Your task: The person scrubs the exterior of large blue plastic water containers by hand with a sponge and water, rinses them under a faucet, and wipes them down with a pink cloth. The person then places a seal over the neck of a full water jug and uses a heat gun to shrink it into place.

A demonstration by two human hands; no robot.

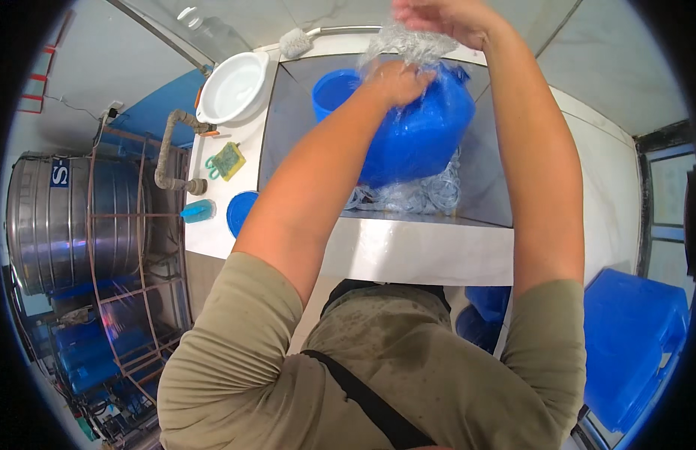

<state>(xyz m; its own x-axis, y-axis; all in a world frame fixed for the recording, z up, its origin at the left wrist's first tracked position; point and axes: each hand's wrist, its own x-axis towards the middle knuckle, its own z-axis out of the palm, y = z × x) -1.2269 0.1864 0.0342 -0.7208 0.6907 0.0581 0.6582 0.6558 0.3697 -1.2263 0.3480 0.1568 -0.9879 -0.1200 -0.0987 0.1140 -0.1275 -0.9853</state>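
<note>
A blue plastic jug [430, 142] is tilted in the grey tiled sink [489, 191]. My left hand [400, 81] is closed on the jug's upper part, its fingers partly covered. Above it my right hand [449, 19] is raised with fingers stretched out, partly cut off by the top edge. A clear, crumpled-looking mass [408, 49], water or thin plastic, hangs between my hands. Similar clear, shiny material [415, 196] lies under the jug. Behind my left forearm stands a round blue tub [335, 88].
On the left ledge are a white basin [235, 86], a yellow-green sponge [229, 160], a blue-handled brush [199, 211] and a round blue lid [240, 211]. A white-headed brush [294, 44] lies at the back. Pipes and a steel tank [78, 225] stand left; another blue jug [629, 337] is right.
</note>
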